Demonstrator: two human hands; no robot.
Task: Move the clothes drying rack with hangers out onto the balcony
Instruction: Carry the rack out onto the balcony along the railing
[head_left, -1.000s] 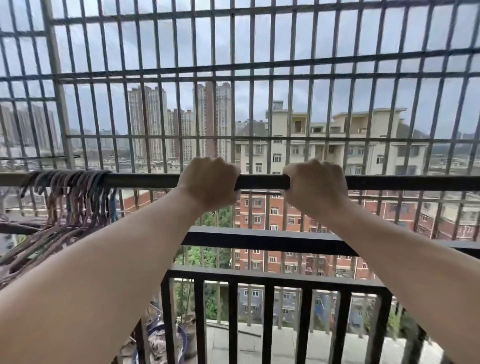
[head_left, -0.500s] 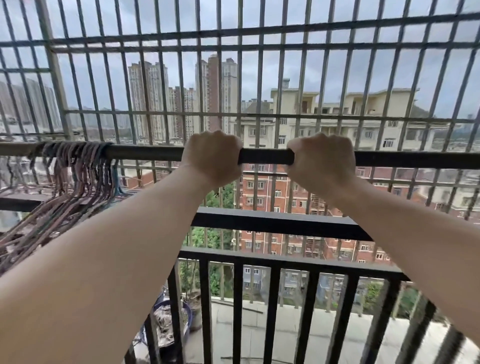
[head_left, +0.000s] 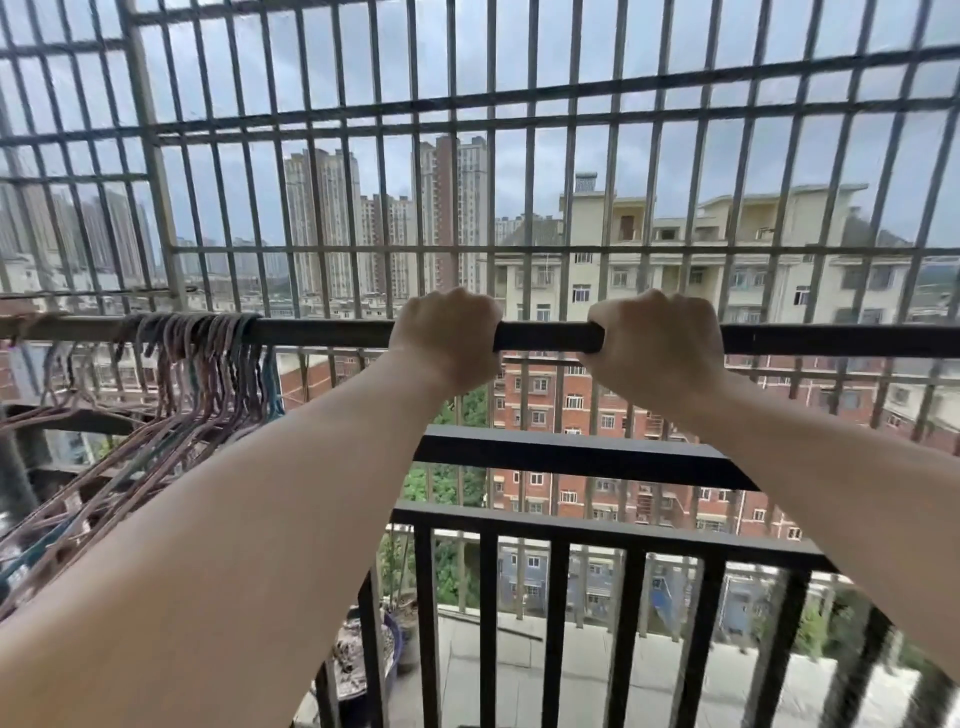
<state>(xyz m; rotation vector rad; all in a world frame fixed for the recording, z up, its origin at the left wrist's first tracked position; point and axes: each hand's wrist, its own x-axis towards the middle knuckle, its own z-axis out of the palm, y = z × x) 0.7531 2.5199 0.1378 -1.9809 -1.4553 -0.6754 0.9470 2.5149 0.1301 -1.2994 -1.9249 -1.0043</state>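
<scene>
The drying rack's dark horizontal bar (head_left: 545, 336) runs across the whole view at chest height. My left hand (head_left: 448, 338) and my right hand (head_left: 655, 344) are both closed over it from above, a short gap apart near the middle. Several thin wire hangers (head_left: 197, 374) in pink, purple and teal hang bunched on the bar's left part and trail down to the left. The rack's legs are out of view.
A black balcony railing (head_left: 571, 457) with vertical bars stands just beyond and below the bar. A grey metal security grille (head_left: 519, 114) closes the opening above and ahead. A pot with debris (head_left: 363, 660) sits below at the railing's foot. Apartment buildings lie beyond.
The bar with both hands on it has shifted in the view, first higher and then slightly lower, and the hanger bunch has swung a little. Both grips are unchanged.
</scene>
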